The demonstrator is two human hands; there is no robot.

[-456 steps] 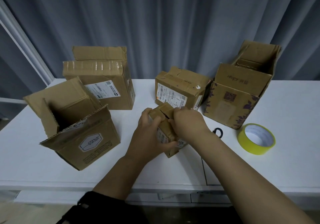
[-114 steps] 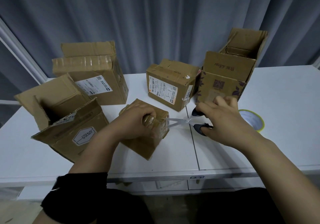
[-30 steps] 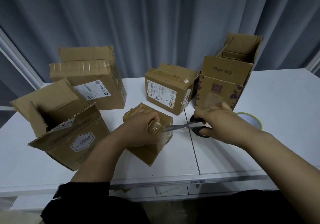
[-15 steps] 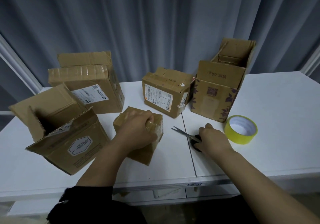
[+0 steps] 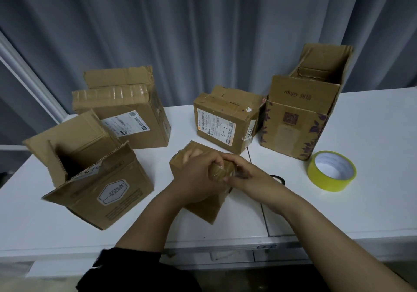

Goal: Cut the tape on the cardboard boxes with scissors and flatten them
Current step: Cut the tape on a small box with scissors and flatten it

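A small taped cardboard box stands tilted on the white table at centre front. My left hand grips its top from the left. My right hand pinches the taped right end of the box top. The scissors lie on the table behind my right wrist; only a black handle loop shows. Neither hand holds them.
An open box lies tipped at the front left. A taped box stands behind it. A labelled box sits at the centre back, a tall open box at the right. A yellow tape roll lies at the right.
My right hand has let go of the scissors, which now lie on the table, and has moved left onto the small box. My left hand keeps its grip.
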